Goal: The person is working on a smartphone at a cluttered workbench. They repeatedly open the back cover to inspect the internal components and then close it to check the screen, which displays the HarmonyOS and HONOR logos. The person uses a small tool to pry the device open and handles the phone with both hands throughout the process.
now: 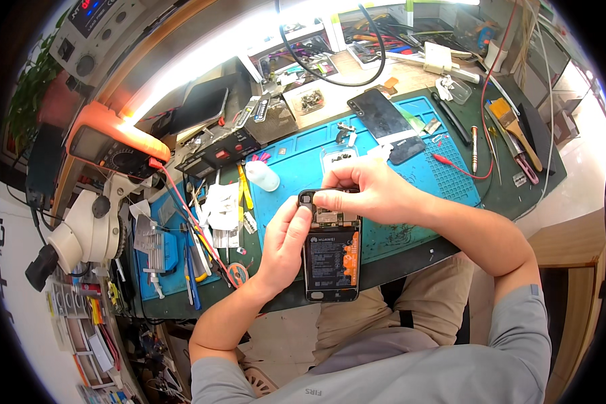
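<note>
An opened smartphone is held upright over the near edge of the blue work mat, its black battery and part of the circuit board exposed. My left hand grips the phone's upper left side, thumb along the edge. Across the top end lies my right hand, its thumb pressed near the camera corner and its fingers curled behind. Whether a small part sits under that thumb is hidden. Just beyond stands a small clear tray of screws. A white bottle is left of it.
An orange multimeter and a white microscope stand at the left. A dark phone back cover lies at the mat's far side. Brushes, a screwdriver and a red test lead lie to the right.
</note>
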`<state>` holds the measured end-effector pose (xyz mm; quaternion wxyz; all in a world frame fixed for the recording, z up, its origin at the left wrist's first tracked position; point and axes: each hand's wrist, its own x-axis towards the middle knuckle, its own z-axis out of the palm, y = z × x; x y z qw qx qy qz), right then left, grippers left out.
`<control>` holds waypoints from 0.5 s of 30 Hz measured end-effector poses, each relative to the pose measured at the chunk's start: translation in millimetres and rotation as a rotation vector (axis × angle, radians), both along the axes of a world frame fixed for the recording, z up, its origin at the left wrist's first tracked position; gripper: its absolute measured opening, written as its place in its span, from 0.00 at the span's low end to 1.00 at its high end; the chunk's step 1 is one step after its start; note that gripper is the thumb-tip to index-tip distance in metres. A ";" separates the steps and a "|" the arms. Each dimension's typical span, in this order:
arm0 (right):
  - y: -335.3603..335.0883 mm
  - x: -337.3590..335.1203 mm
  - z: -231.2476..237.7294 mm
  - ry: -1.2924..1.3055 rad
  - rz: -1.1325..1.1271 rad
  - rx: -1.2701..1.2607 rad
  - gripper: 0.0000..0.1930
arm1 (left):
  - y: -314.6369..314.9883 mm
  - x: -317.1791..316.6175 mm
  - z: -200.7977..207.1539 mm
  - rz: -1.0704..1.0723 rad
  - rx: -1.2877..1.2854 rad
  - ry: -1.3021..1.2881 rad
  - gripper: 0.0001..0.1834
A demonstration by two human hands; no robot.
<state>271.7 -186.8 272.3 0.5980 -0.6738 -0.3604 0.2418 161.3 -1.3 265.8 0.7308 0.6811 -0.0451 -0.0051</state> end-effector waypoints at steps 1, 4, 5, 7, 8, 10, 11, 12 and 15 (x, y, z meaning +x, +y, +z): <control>-0.5 0.3 0.1 -0.008 -0.004 -0.003 0.11 | -0.4 0.5 1.4 0.001 -0.016 0.003 0.11; -0.8 0.3 0.9 -0.004 -0.004 -0.006 0.11 | 1.9 0.8 -4.1 -0.024 -0.028 -0.001 0.12; -0.7 0.3 1.9 -0.005 -0.002 -0.015 0.11 | 2.2 0.2 -4.5 -0.027 -0.034 -0.001 0.11; -1.3 0.2 3.7 -0.006 -0.004 -0.034 0.11 | -4.1 -0.6 -0.3 -0.006 -0.016 0.003 0.11; -1.5 -0.4 2.9 0.008 -0.002 -0.028 0.12 | -6.6 -0.3 0.7 0.003 -0.008 0.005 0.11; -1.3 -2.1 0.9 0.037 0.005 -0.015 0.12 | -4.6 0.8 -1.8 -0.018 0.023 0.019 0.12; -1.4 -2.1 0.3 0.047 0.013 -0.017 0.12 | -3.5 1.0 -2.5 -0.027 0.040 0.026 0.12; -1.5 -2.0 -0.2 0.058 0.019 -0.019 0.12 | -3.3 0.9 -2.1 -0.032 0.027 0.034 0.13; -0.4 -1.9 -0.8 0.104 0.031 -0.010 0.12 | -2.9 0.5 0.4 -0.041 0.000 0.042 0.13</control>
